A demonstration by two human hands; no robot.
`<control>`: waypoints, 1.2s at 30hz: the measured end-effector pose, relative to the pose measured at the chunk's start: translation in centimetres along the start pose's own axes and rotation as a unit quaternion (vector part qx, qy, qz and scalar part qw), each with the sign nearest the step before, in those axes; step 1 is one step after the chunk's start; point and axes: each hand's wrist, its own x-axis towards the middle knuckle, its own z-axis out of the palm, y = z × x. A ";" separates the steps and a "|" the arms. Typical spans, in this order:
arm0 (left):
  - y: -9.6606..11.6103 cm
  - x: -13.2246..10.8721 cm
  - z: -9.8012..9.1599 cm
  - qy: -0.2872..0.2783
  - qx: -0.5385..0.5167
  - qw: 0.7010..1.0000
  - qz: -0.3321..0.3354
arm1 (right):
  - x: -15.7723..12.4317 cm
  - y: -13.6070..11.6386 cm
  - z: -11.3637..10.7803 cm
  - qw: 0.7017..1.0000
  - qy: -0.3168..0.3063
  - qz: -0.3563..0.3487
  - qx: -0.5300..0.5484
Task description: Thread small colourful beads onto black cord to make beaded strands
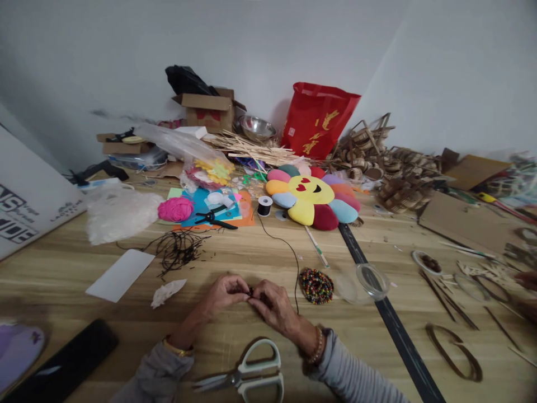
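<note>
My left hand (229,292) and my right hand (274,303) meet over the table, fingertips pinched together on a small dark thing (250,291) that is too small and covered to name. A black cord (289,246) runs from a spool (264,206) down to the right of my right hand. Beside that hand lies a coil of multicoloured beads (316,286). White-handled scissors (251,375) rest below my hands, blades pointing left. Left of my left hand are a crumpled white tissue (168,293) and a tangle of black cord pieces (178,246).
Pliers (216,219) and pink yarn (176,209) lie on coloured sheets. A flower cushion (312,196) sits ahead, with a red bag (319,120) behind. Right are a clear round dish (372,281), a dark strip (394,319) and another person's hand (526,280). A phone-like black slab (67,364) lies left.
</note>
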 end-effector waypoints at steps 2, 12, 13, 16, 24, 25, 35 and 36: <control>0.1 0.0 0.0 0.005 0.000 1.000 -0.003 | 0.0 0.0 0.0 1.000 -0.001 -0.005 0.000; -0.3 0.2 -0.3 0.005 0.044 0.999 0.012 | 0.2 -0.1 0.0 1.000 -0.004 -0.006 -0.007; -0.3 0.2 -0.2 0.001 0.044 0.999 0.012 | 0.2 -0.2 -0.1 1.000 -0.005 -0.007 -0.004; -0.4 0.2 -0.2 -0.013 0.046 0.999 0.015 | 0.4 -0.2 -0.1 1.000 -0.008 -0.012 0.001; -0.6 0.3 -0.4 -0.029 0.055 0.997 0.037 | 0.6 -0.7 -0.3 0.999 -0.007 -0.030 -0.013; -0.6 0.3 -0.4 -0.031 0.053 0.997 0.037 | 0.7 -0.8 -0.4 0.999 -0.009 -0.031 -0.018; -0.1 0.1 -0.5 -0.026 0.066 0.997 0.030 | 0.3 -1.1 -1.3 1.000 -0.013 -0.003 0.006; 0.0 0.1 -0.5 -0.026 0.066 0.997 0.028 | 0.3 -1.0 -1.4 1.000 -0.010 0.006 0.003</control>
